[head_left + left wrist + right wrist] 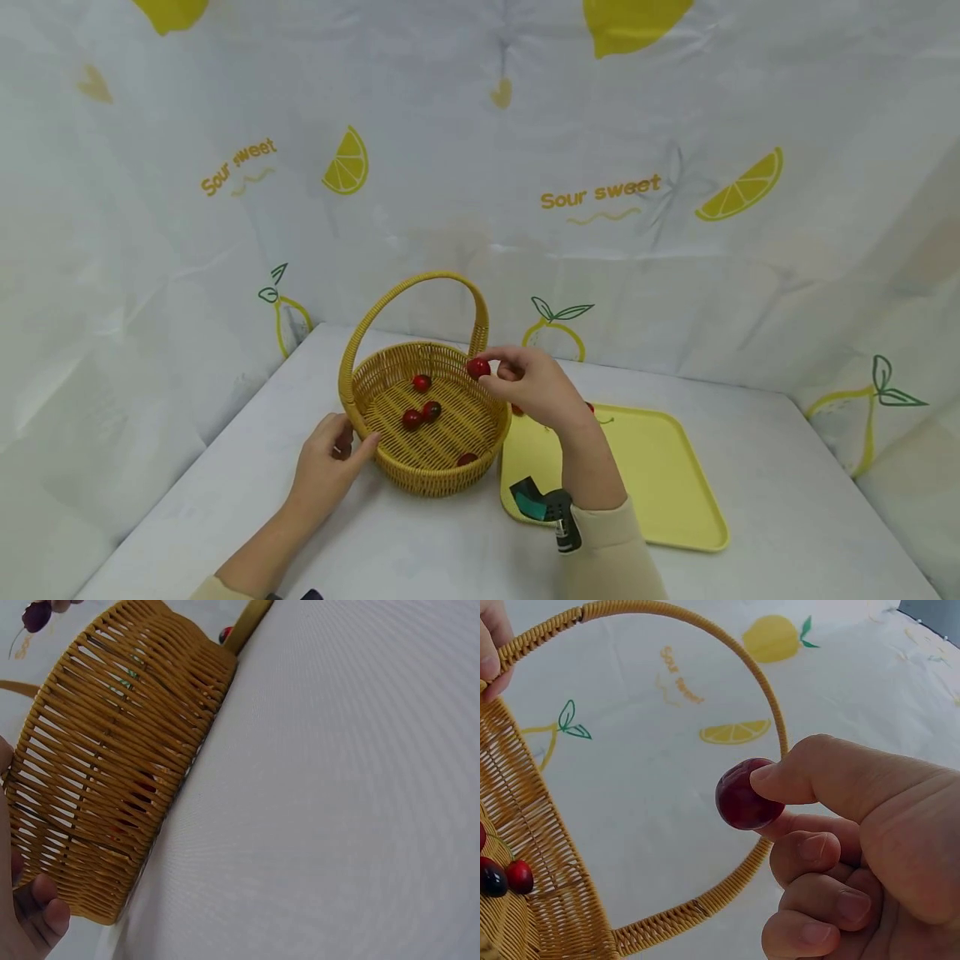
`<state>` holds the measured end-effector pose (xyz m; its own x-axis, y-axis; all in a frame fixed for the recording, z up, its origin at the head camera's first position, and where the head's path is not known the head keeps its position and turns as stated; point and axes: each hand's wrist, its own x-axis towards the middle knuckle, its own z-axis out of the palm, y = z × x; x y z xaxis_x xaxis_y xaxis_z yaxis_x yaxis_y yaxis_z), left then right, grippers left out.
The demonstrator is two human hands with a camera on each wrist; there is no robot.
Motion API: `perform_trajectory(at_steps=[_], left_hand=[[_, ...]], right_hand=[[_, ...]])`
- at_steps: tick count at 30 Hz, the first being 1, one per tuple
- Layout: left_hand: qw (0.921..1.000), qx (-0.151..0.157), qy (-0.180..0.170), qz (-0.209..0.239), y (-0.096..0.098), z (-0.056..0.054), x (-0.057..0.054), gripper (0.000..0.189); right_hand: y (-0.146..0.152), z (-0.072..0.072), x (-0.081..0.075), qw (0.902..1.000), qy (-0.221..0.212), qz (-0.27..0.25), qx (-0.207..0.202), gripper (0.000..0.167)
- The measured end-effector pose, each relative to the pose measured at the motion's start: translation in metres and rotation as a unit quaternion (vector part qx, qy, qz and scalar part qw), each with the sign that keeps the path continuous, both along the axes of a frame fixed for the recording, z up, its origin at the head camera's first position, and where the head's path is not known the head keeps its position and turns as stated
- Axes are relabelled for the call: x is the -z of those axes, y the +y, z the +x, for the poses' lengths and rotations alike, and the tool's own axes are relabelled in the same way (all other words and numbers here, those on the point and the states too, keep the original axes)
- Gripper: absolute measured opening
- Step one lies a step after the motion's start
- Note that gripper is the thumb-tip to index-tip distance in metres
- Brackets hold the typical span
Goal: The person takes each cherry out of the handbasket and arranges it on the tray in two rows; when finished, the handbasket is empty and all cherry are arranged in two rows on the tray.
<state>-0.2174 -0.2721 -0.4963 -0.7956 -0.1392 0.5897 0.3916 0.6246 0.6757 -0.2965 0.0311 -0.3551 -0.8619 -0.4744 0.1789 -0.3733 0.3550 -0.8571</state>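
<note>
A round wicker basket [438, 482] with a tall arched handle [408, 287] stands on the table. My left hand [324, 467] grips its left rim near the handle's foot, thumb on top and fingers at the outer wall. Between thumb and forefinger my right hand [536, 387] pinches a dark red cherry [748, 793], held up by the basket's right rim. In the left wrist view a thin stem hangs from this cherry [35, 616]. Several more cherries [422, 383] lie on the basket floor, one of them close to the front wall.
Right of the basket lies a yellow tray [660, 475], partly covered by my right forearm. A cherry [517, 409] shows at its left edge, and another [590, 407] peeks out behind the wrist. A white cloth printed with lemons [450, 167] hangs behind the table.
</note>
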Motion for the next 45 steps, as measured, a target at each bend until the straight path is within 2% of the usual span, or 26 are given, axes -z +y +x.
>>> perform_trajectory(at_steps=[10, 16, 21, 28, 38, 45], left_hand=[[0.9999, 0.001, -0.010, 0.003, 0.000, 0.000, 0.003, 0.021], [1.0000, 0.000, -0.009, 0.001, 0.001, 0.000, 0.001, 0.025], [1.0000, -0.001, -0.010, -0.001, 0.000, 0.000, 0.000, 0.026], [1.0000, -0.002, -0.006, -0.003, -0.001, 0.000, 0.000, 0.026], [1.0000, -0.001, -0.006, -0.002, -0.001, 0.000, 0.001, 0.026], [1.0000, -0.002, -0.005, -0.002, -0.001, -0.001, 0.001, 0.026]], right_hand=[[0.039, -0.013, 0.002, 0.9989, 0.005, -0.028, 0.038, 0.030], [0.063, -0.018, 0.005, 0.9955, -0.002, -0.036, 0.088, 0.030], [0.086, -0.022, 0.008, 0.9908, 0.000, -0.028, 0.133, 0.039], [0.120, -0.024, 0.015, 0.9806, -0.024, -0.017, 0.194, 0.047], [0.150, -0.031, 0.035, 0.9622, -0.039, 0.036, 0.267, 0.049], [0.166, -0.043, 0.063, 0.9494, -0.064, 0.086, 0.295, 0.048]])
